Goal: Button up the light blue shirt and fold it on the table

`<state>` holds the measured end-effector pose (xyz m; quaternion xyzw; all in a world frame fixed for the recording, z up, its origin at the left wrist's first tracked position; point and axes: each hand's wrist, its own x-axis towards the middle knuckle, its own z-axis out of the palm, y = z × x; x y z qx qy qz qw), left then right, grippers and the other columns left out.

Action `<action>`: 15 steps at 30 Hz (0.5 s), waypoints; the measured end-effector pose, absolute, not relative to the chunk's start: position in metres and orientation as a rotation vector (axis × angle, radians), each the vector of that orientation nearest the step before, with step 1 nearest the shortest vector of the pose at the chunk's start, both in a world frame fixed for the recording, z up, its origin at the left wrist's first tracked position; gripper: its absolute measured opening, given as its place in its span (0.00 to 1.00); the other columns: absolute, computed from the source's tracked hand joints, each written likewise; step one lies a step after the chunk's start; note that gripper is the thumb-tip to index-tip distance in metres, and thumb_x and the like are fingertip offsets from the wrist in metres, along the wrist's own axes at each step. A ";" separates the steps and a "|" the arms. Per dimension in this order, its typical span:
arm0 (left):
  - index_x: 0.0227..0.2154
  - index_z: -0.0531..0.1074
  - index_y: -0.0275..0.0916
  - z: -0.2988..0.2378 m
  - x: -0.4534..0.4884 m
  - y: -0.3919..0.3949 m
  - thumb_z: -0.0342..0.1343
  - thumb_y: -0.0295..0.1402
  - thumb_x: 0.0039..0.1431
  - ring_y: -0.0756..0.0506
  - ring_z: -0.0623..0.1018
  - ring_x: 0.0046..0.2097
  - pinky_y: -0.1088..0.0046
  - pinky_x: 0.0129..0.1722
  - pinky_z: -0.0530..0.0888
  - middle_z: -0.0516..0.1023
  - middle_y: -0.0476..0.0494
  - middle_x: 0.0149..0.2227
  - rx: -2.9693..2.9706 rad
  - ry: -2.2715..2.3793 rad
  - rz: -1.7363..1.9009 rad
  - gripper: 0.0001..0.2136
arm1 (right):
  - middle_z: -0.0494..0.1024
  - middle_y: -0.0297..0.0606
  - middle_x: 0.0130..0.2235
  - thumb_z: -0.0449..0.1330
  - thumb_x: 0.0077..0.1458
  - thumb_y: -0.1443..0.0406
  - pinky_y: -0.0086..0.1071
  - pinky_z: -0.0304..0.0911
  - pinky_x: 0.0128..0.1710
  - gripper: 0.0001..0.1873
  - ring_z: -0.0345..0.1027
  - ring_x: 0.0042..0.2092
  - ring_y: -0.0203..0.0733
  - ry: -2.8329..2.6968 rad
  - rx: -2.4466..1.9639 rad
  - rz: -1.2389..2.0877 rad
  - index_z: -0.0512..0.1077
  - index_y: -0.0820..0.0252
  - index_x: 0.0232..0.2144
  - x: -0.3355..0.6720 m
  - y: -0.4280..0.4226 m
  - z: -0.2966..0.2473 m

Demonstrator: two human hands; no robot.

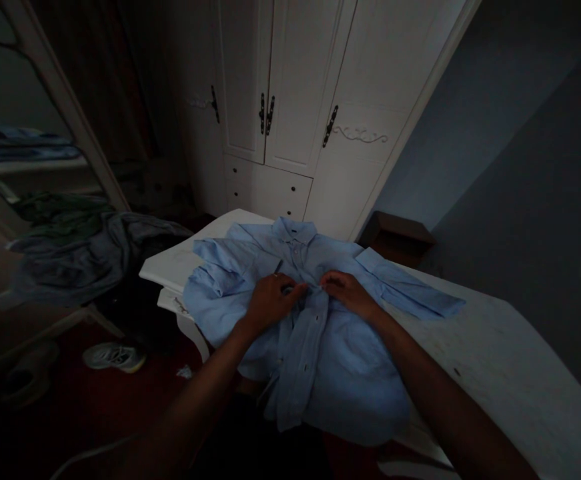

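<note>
A light blue button-up shirt (pixel 365 360) lies face up on a white table (pixel 480 333), its collar toward the far side and its lower part hanging over the near edge. One sleeve stretches out to the right; the other is folded at the left. My left hand (pixel 276 299) pinches the front placket at mid-chest, thumb and forefinger together. Just to its right, my right hand (pixel 346 291) pinches the placket's other edge. Below the hands the front strip with its buttonholes hangs loose. Any button between the fingertips is too small to make out.
A white wardrobe (pixel 300 87) with dark handles stands behind the table. Grey and green clothes (pixel 85 247) are heaped at the left, by a mirror (pixel 25 127). A sneaker (pixel 114 357) rests on the red floor. A brown wooden box-like piece (pixel 400 237) stands behind, at the right.
</note>
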<state>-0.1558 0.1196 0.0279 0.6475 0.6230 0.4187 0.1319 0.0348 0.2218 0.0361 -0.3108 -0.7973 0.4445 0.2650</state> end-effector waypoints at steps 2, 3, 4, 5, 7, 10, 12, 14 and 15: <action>0.31 0.78 0.39 0.028 -0.157 0.122 0.48 0.41 0.64 0.44 0.79 0.38 0.69 0.40 0.72 0.81 0.45 0.33 1.901 1.861 1.144 0.17 | 0.70 0.30 0.26 0.55 0.47 0.65 0.29 0.57 0.32 0.05 0.63 0.29 0.36 -2.257 -0.849 1.101 0.71 0.59 0.27 0.032 0.217 0.033; 0.34 0.78 0.39 0.029 -0.158 0.125 0.47 0.38 0.64 0.44 0.79 0.38 0.69 0.40 0.72 0.82 0.45 0.34 1.897 1.882 1.117 0.16 | 0.70 0.30 0.26 0.55 0.46 0.67 0.29 0.57 0.31 0.05 0.63 0.29 0.35 -2.301 -0.847 1.053 0.71 0.59 0.27 0.030 0.216 0.031; 0.37 0.78 0.39 0.030 -0.160 0.128 0.47 0.35 0.64 0.44 0.80 0.39 0.69 0.41 0.72 0.82 0.45 0.37 1.895 1.902 1.086 0.14 | 0.70 0.29 0.26 0.55 0.45 0.69 0.29 0.57 0.31 0.06 0.63 0.29 0.35 -2.335 -0.845 1.007 0.71 0.59 0.28 0.028 0.214 0.029; 0.41 0.78 0.39 0.032 -0.162 0.132 0.48 0.32 0.63 0.44 0.80 0.41 0.69 0.42 0.73 0.82 0.45 0.39 1.902 1.919 1.046 0.13 | 0.70 0.29 0.26 0.56 0.44 0.70 0.28 0.57 0.31 0.06 0.63 0.29 0.35 -2.363 -0.843 0.968 0.71 0.59 0.28 0.027 0.213 0.028; 0.46 0.77 0.38 0.038 -0.166 0.143 0.50 0.29 0.60 0.42 0.79 0.43 0.67 0.44 0.73 0.81 0.41 0.42 1.954 1.955 0.933 0.14 | 0.70 0.29 0.27 0.56 0.43 0.72 0.28 0.57 0.31 0.07 0.63 0.30 0.35 -2.394 -0.856 0.898 0.71 0.59 0.28 0.025 0.212 0.026; 0.43 0.79 0.36 0.047 -0.170 0.162 0.55 0.32 0.57 0.38 0.77 0.46 0.63 0.46 0.72 0.80 0.35 0.42 2.127 2.017 0.769 0.13 | 0.70 0.31 0.29 0.55 0.42 0.74 0.29 0.58 0.33 0.09 0.64 0.31 0.36 -2.414 -0.867 0.805 0.69 0.59 0.27 0.024 0.210 0.026; 0.38 0.81 0.38 0.050 -0.173 0.174 0.58 0.34 0.54 0.36 0.75 0.50 0.60 0.50 0.70 0.79 0.35 0.43 2.280 1.985 0.683 0.11 | 0.70 0.32 0.31 0.52 0.40 0.77 0.30 0.59 0.34 0.12 0.63 0.32 0.37 -2.396 -0.871 0.728 0.67 0.58 0.28 0.021 0.208 0.026; 0.37 0.81 0.42 0.048 -0.178 0.184 0.59 0.34 0.53 0.36 0.73 0.54 0.59 0.53 0.69 0.78 0.37 0.45 2.382 1.889 0.621 0.09 | 0.70 0.34 0.33 0.50 0.37 0.78 0.31 0.60 0.37 0.17 0.63 0.35 0.38 -2.354 -0.863 0.631 0.66 0.58 0.30 0.016 0.206 0.028; 0.38 0.80 0.44 0.045 -0.181 0.188 0.60 0.34 0.53 0.37 0.72 0.55 0.59 0.54 0.68 0.78 0.39 0.47 2.398 1.843 0.608 0.10 | 0.70 0.35 0.35 0.50 0.37 0.79 0.32 0.61 0.39 0.18 0.64 0.37 0.39 -2.332 -0.857 0.583 0.66 0.58 0.32 0.012 0.206 0.029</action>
